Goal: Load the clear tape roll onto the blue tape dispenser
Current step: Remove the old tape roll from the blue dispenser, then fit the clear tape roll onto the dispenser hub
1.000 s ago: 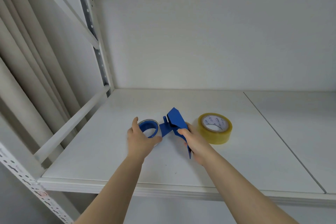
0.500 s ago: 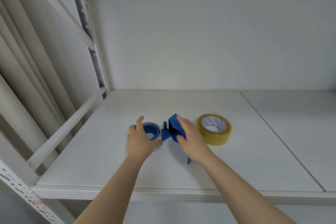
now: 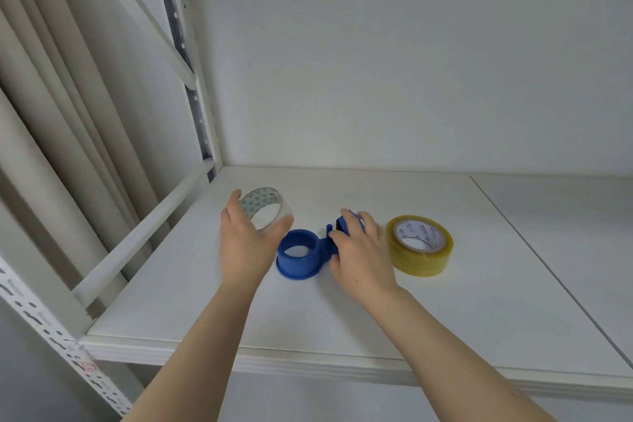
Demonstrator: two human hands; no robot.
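The blue tape dispenser (image 3: 301, 255) lies flat on the white shelf (image 3: 308, 315), its round hub bare and facing up. My right hand (image 3: 359, 250) presses down on the dispenser's handle end, covering it. My left hand (image 3: 245, 236) holds the clear tape roll (image 3: 263, 211) lifted off the shelf, tilted, up and to the left of the hub, with thumb and fingers around its rim.
A yellowish tape roll (image 3: 419, 245) lies flat just right of my right hand. A white rail (image 3: 144, 229) and upright post (image 3: 191, 79) bound the shelf on the left. The back wall stands behind, and a seam (image 3: 534, 257) divides the shelf board on the right.
The clear roll was sitting around the blue hub; my left hand has lifted it off, up and to the left. My right hand moved down onto the dispenser handle, laying it flat.
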